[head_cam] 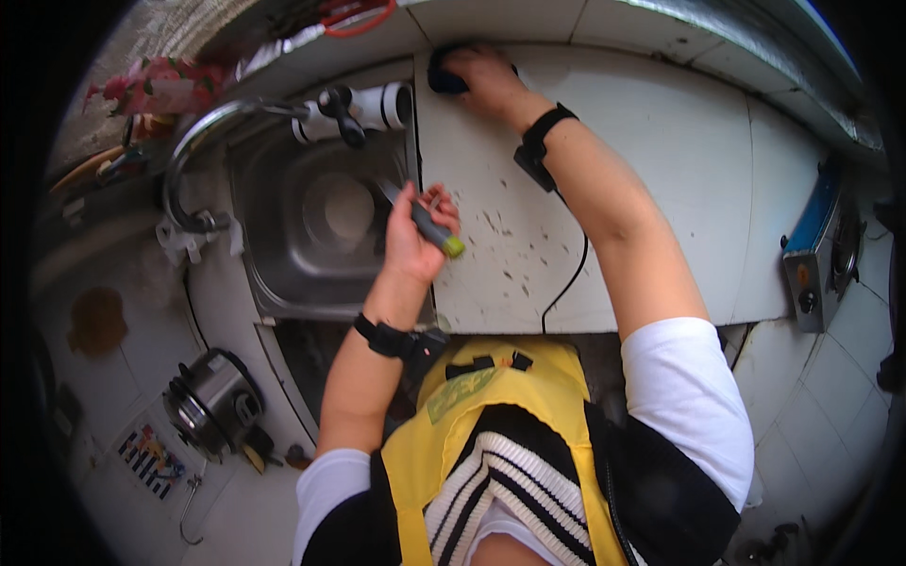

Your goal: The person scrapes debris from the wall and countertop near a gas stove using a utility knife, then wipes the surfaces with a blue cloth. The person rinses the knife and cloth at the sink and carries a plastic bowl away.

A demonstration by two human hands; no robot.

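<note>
My left hand (417,237) is at the right rim of the steel sink, palm up, holding a knife (433,225) by its grey handle with a green end. The blade points up and left over the sink (269,293). My right hand (488,79) is at the back of the white countertop (637,141), closed over a dark item (446,74) that it partly hides; what it is I cannot tell. Small dark scraps (506,274) lie scattered on the counter beside my left hand. A round pale item (349,208) shows in the sink, its kind unclear.
A curved faucet (177,163) arches at the sink's left. Pink flowers (163,86) stand behind it. A gas stove (814,262) is at the far right, a steel rice cooker (216,403) at lower left. A black cable (577,272) crosses the counter from my right wrist.
</note>
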